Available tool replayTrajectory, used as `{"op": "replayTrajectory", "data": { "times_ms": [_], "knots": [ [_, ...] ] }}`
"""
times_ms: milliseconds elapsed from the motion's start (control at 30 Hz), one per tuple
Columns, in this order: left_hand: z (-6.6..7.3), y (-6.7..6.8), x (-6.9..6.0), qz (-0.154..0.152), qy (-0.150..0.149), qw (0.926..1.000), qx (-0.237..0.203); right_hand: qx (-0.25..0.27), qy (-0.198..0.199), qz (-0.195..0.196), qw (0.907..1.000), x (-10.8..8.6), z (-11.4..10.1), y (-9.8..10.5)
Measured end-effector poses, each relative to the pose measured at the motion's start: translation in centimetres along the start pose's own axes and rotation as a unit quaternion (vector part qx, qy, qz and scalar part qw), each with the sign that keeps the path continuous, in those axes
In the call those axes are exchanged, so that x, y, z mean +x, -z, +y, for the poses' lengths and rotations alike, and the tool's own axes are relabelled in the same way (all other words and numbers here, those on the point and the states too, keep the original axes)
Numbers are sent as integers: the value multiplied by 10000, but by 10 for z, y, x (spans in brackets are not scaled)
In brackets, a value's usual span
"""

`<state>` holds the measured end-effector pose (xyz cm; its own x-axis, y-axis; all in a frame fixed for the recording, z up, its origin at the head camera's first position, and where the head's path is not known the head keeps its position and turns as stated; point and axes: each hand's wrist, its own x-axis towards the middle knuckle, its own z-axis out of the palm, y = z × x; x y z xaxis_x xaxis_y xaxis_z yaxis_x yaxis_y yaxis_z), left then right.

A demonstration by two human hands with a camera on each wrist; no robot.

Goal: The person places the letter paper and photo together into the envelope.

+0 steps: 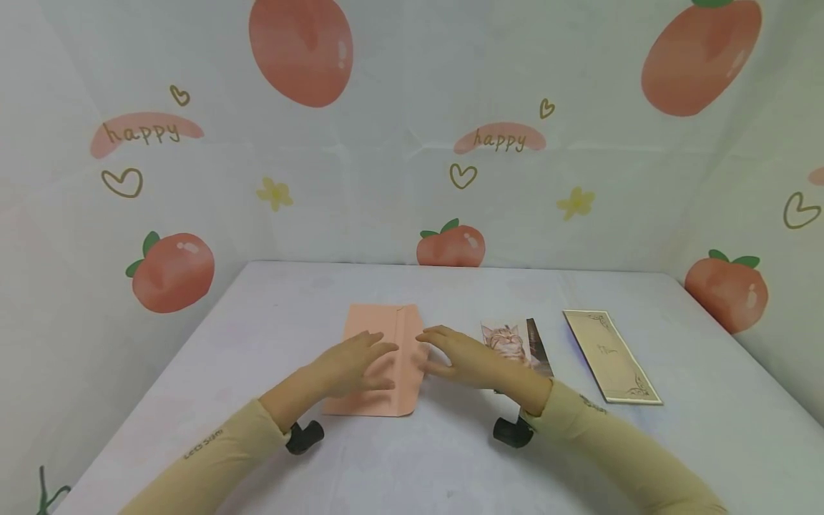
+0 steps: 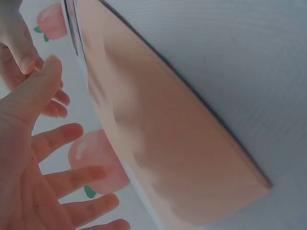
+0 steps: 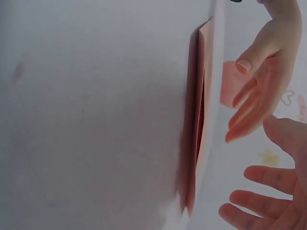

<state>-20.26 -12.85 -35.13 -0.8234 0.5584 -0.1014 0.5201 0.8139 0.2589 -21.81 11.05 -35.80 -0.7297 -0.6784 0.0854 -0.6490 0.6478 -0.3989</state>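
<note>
A peach paper envelope [image 1: 405, 390] lies flat on the table, its folded flap along the right side. Over its left half hovers my left hand [image 1: 354, 366], fingers spread and loosely straight. My right hand [image 1: 460, 357] is just off the flap edge, its fingers relaxed and slightly bent. In the left wrist view, a gap separates the left hand [image 2: 29, 148] from the envelope [image 2: 158, 129]. The right wrist view has the envelope [image 3: 192, 120] edge-on, with the flap a little raised and the right hand [image 3: 293, 206] apart from it. Neither hand holds anything.
A cat picture [image 1: 505, 342] with a dark strip on its right lies right of the envelope, partly covered by my right forearm. Farther right is a long beige card [image 1: 608, 357] with ornamented corners. A white cloth [image 1: 386, 143] printed with fruit hangs behind the table [image 1: 399, 472].
</note>
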Motion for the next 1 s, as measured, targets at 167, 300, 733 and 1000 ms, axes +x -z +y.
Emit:
{"op": "replayTrajectory", "data": {
  "times_ms": [167, 300, 733, 1000],
  "knots": [
    [-1, -3, 1, -205, -22, 9998, 62, 24, 60, -132, 9999, 6, -3, -7],
    [-1, -5, 1, -411, 10, 9991, 132, -2, 234, -189, 9995, 10, -5, -12],
    [-4, -10, 0, -731, 302, 9968, -93, -114, 23, -569, 9983, 16, -12, -21],
    [-6, -11, -1, -690, 294, 9970, -201, -222, -85, -703, 9972, 17, -11, -25]
  ]
}}
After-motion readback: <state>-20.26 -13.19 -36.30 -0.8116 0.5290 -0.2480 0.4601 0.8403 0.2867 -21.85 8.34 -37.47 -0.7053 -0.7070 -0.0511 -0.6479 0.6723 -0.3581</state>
